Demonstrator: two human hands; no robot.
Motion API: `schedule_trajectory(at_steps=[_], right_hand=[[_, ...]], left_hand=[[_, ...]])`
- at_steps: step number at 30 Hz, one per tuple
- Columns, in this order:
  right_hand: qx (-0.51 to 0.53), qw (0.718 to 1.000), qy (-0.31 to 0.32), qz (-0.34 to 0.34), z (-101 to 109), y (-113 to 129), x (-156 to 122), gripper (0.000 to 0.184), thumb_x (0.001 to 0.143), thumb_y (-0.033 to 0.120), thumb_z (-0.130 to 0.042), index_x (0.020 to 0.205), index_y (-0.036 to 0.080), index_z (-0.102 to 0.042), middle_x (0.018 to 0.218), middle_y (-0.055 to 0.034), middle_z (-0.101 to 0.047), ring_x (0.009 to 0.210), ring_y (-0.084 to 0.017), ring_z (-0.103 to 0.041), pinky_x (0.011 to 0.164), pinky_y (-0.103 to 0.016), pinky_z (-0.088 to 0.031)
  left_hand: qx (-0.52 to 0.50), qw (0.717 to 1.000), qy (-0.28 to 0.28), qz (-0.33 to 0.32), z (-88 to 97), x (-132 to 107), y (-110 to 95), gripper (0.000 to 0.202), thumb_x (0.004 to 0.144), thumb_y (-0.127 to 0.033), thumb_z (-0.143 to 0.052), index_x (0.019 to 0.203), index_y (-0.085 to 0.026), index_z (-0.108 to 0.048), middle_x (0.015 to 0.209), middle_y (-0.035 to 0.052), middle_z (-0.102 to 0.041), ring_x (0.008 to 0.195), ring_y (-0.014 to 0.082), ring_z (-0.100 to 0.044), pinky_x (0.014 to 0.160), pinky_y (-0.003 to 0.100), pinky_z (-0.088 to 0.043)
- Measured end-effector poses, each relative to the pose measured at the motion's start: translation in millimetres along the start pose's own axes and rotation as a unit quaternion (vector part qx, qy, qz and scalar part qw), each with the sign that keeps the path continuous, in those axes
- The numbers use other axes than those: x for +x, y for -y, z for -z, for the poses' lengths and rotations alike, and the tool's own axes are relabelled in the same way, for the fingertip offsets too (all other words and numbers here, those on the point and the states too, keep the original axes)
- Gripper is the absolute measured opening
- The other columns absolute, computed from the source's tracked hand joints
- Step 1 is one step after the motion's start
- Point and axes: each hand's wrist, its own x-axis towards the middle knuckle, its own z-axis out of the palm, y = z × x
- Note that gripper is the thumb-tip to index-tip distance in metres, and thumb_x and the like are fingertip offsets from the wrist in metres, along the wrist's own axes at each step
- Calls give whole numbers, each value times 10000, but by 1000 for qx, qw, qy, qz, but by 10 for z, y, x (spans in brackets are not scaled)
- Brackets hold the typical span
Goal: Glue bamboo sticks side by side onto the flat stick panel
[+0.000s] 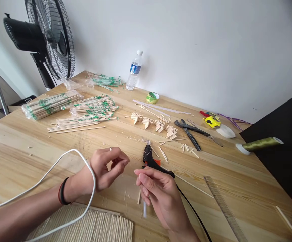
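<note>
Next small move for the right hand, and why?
I'd probably reach the right hand forward to the glue gun: its handle lies close by that hand in this view, its nozzle points away from the person, and neither that hand nor the left hand clearly holds anything.

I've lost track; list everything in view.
Table: one, brown, beneath
Fan: one, black, back left
Bottle: one, clear, back
Wrapped sticks: many, pale, left
Loose sticks: many, pale, centre
Tape roll: one, green, back
Stick models: four, pale, centre
Cutters: one, black, right
Tape measure: one, yellow, right
Disc: one, white, right
Spool: one, olive, right
Ruler: one, clear, right
Glue gun: one, black, centre
Stick panel: one, pale, front left
Cable: one, white, front left
Left hand: one, ungloved, centre
Right hand: one, ungloved, front
</note>
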Motion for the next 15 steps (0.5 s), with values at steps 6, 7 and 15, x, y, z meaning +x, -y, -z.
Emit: schedule_trajectory(at_steps=[6,7,15], right_hand=[[60,998,-6,-35,-73,64,24,243,760,459,-943,856,244,-884,692,-15,-682,492,-36,-448,390,-120,-389],[62,997,-9,-36,-73,61,27,245,756,459,-946,853,244,-884,689,-15,-682,489,-35,-443,390,-120,-388],[-8,1000,-16,-6,-21,-19,8,182,856,439,-869,949,283,-884,762,-25,-730,492,-46,-490,410,-143,-418]], left_hand=[[-101,994,48,8,-9,-34,-10,121,1023,-182,-655,990,-171,-771,831,18,-782,710,93,-687,684,195,-508],[-103,994,47,11,-11,-36,-10,111,1017,-177,-666,999,-172,-775,844,19,-789,723,94,-695,693,194,-512],[-59,998,17,-17,-53,-39,-4,73,994,-179,-695,957,-172,-758,772,3,-769,648,94,-682,628,183,-515]])
